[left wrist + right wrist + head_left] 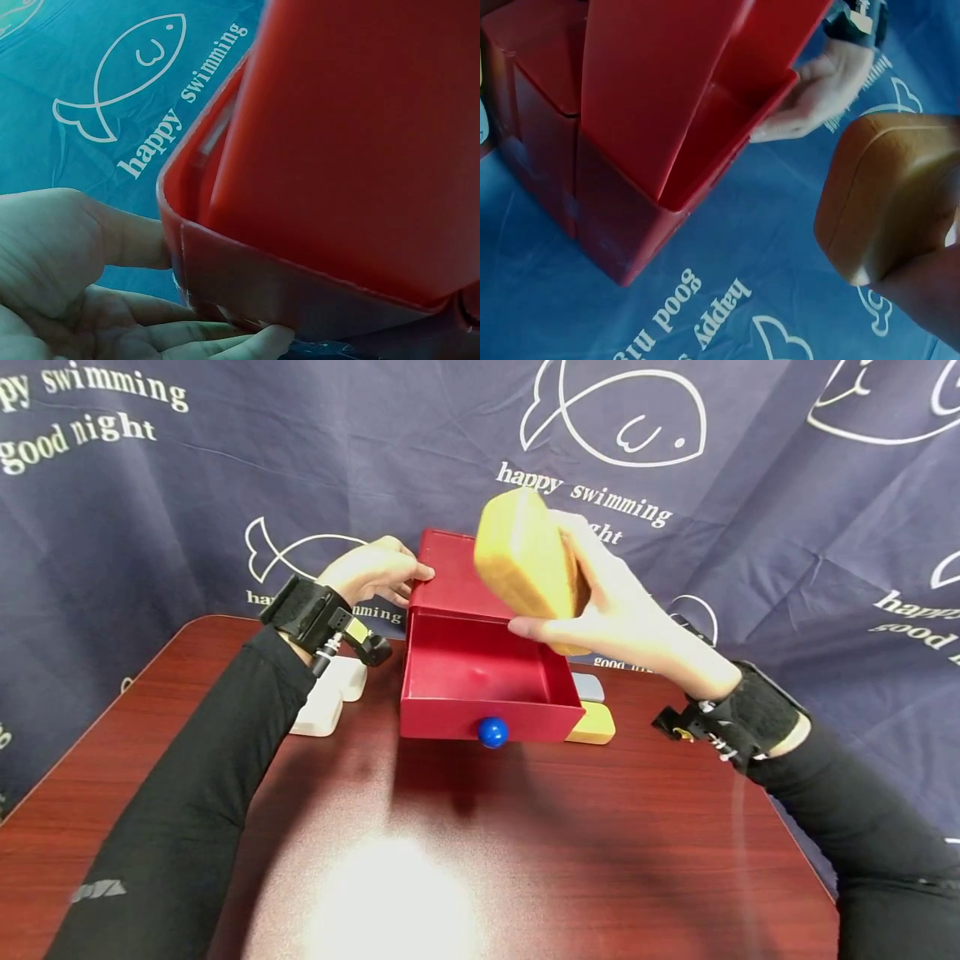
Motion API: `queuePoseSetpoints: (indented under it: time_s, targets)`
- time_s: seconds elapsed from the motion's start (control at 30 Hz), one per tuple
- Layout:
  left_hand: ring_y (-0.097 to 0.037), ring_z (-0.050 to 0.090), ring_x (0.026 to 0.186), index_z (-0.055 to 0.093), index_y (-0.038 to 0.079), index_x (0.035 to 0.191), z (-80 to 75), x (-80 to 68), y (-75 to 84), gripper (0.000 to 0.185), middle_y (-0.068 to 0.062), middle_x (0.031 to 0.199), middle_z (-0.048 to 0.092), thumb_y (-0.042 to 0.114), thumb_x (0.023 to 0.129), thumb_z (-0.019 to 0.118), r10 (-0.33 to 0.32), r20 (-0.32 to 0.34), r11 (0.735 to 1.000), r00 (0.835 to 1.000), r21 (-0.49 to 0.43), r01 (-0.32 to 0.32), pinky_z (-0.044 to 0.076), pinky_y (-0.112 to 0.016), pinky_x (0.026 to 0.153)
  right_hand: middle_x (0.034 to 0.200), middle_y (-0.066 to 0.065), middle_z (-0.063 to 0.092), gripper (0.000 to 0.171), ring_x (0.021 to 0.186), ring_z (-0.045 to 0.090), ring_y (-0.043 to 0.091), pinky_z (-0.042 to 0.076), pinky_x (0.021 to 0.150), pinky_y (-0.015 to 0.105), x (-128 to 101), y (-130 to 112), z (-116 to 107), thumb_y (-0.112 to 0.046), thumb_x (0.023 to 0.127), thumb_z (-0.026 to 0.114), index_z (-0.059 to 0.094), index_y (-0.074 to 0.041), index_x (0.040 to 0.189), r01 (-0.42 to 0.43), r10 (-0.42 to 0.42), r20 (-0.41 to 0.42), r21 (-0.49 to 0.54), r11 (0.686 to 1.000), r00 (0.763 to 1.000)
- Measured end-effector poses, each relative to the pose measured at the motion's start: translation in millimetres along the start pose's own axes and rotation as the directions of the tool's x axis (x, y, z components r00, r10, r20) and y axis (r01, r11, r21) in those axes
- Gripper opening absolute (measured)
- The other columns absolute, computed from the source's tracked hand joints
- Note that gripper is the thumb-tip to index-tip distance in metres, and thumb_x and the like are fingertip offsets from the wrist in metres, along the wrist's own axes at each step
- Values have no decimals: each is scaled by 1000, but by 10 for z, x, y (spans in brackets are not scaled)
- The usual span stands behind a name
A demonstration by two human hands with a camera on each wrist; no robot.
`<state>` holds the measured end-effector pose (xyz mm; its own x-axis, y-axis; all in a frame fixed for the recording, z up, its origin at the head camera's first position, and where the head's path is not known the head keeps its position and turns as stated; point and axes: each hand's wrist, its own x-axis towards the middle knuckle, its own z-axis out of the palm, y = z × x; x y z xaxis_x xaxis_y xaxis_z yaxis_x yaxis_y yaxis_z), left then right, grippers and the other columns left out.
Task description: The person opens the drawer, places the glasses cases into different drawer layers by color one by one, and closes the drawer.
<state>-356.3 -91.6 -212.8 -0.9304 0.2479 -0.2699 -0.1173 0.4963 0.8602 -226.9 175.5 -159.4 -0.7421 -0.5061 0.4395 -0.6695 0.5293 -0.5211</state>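
A red box with a drawer (pixel 491 720) stands on the table. The drawer is pulled out, its inner floor shows, and a round blue knob (pixel 492 732) is on its front. My left hand (pixel 378 568) grips the box's upper left edge, thumb tip on the red surface. In the left wrist view its thumb and fingers lie around a rounded corner of the red rim (pixel 247 259). My right hand (pixel 607 597) holds a yellow rounded block (pixel 521 556) in the air above the drawer's right side. In the right wrist view a seam line runs around this block (pixel 855 195).
White rounded pieces (pixel 318 710) lie on the table left of the box. To its right are another yellow piece (pixel 592 724) and a light grey one (pixel 588 687). A blue fabric with fish prints (pixel 622 418) hangs behind the wooden table (pixel 600 835).
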Motion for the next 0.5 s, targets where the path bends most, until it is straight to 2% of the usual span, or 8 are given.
queuePoseSetpoints:
  time_s: [0.13,0.2,0.27,0.37,0.43,0.5]
  targets:
    - [-26,64,116,57,4,108,-15,-9,10,15,-2,97,63,18,103,54,-4,10,1000,1000,-11,4,55,-36,104,121,-7,58,87,105,54,7,47,91,26,79,-5,72,-26,76,91,42,-23,147,64,-51,146,-84,994,988]
    - [-22,68,107,58,6,103,-25,-18,14,11,2,86,63,16,103,54,-2,13,1000,1000,-12,2,58,-32,97,117,-7,59,86,102,55,8,47,89,27,130,3,115,-30,76,91,42,-21,146,108,-85,211,-103,989,974]
    - [-16,68,90,57,7,95,-31,-27,15,11,5,76,60,13,103,52,6,12,1000,1000,-7,-6,61,-27,85,112,-6,60,85,98,56,9,47,85,27,183,27,164,-32,76,91,42,-20,144,148,-114,268,-111,983,957]
    - [-9,63,71,56,9,86,-31,-38,11,17,5,70,58,9,101,48,25,13,1000,1000,-10,-25,59,-20,69,109,-6,60,83,93,57,9,48,82,27,232,66,232,-36,76,90,44,-20,143,159,-108,324,-135,978,940]
    - [-8,63,67,56,9,82,-30,-49,5,19,5,68,59,9,100,47,35,23,999,999,-10,-35,58,-21,68,107,-5,60,81,91,57,10,48,81,28,256,92,275,-38,77,89,44,-20,141,163,-98,357,-158,974,929]
    - [-8,65,69,58,9,84,-27,-49,2,18,5,69,62,11,99,49,36,24,999,999,-4,-36,61,-25,75,106,-3,60,81,91,56,11,48,81,29,274,107,308,-39,77,89,44,-19,141,167,-88,389,-174,970,917]
